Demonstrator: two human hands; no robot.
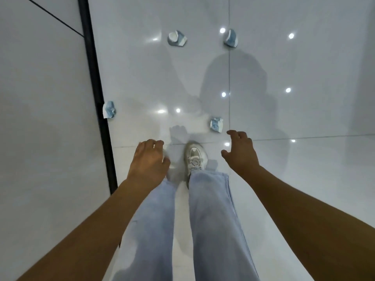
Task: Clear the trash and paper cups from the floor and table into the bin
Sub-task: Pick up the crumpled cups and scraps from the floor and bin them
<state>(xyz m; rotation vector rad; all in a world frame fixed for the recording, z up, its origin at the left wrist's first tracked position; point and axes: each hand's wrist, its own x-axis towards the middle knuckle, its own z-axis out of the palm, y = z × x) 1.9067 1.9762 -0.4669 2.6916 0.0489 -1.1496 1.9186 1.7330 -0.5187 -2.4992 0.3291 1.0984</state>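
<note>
Crumpled cups all over this glossy white floor (304,179), four of them in view, all white with blue print and all pretty well squashed. The nearest cup (216,124) sits just ahead of the person's right hand (240,150), close to it but not touching. That hand hangs above the floor with fingers spread and loosely bent, holding nothing. The left hand (149,157) is about level with it on the other side, fingers curled loosely downward, and it looks empty too, though the fingertips are a bit blurred. Between the two hands you can see one white sneaker (194,157) planted on the tile, with light blue jeans (211,209) running down toward the bottom of the view. Off to the left, a second cup (109,109) lies right up against the black strip (95,94) that runs along the base of the pale wall panel (44,118). Farther out there are two more: the far left cup (177,38) and the far right cup (231,38), well apart from the hands and sitting roughly side by side. Ceiling lights show up as bright dots reflected in the tile, and the person's shadow falls across the middle of the floor.
</note>
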